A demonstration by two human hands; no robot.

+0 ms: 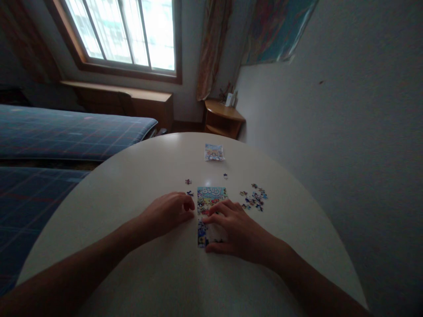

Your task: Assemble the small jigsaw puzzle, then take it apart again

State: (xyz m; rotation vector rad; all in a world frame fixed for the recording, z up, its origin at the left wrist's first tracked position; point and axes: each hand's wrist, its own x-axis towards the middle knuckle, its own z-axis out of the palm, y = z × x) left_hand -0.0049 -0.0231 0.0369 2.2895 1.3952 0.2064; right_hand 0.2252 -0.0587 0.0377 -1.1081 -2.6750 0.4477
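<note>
Jigsaw puzzle (211,197), partly built, mid-table, just ahead of person; lower part under right hand (235,229), palm down, fingers spread flat on it, gripping nothing. Left hand (168,213) at puzzle's left edge, fingers curled under, thumb on table; whether it pinches a piece, cannot tell. Round white table (148,273); loose pieces (254,198) heaped right of puzzle; small picture card (214,152) farther back. Beyond: blue plaid bed (66,127), wooden corner shelf (222,116), bright window (125,31)

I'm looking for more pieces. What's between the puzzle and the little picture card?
Between the puzzle and the card lies one loose piece on the table, in the head view.
</note>
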